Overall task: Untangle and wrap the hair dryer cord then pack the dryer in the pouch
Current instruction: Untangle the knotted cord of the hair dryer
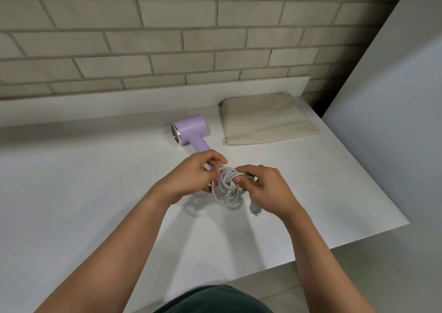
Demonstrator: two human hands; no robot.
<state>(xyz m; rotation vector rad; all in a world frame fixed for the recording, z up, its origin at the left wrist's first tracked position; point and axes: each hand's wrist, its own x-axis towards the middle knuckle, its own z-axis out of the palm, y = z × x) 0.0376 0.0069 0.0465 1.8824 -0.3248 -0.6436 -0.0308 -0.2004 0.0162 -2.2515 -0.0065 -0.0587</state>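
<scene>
left grip [191, 174]: fingers curled, thumb and fingertips pinching strands at the 10 o'clock edge of the cord bundle.
right grip [263, 188]: fingers and thumb curled round the bundle's 3 o'clock side, holding it tight.
cord [227, 188]: white, tangled loops bunched between both grips, held just above the desk; lowest loops hang toward 6 o'clock.
plug [254, 208]: white, dangling at 5 o'clock of the bundle, under the right grip.
hair dryer [189, 130]: lilac, lying on its side on the desk at 11 o'clock of the grips. Handle points at the left grip, its end hidden behind the fingers. Metal-ringed end faces 9 o'clock.
pouch [267, 119]: beige cloth, flat on the desk at 1 o'clock, apart from the dryer.
desk [95, 193]: white, matte.
brick wall [167, 37]: pale, along the desk's 12 o'clock edge.
</scene>
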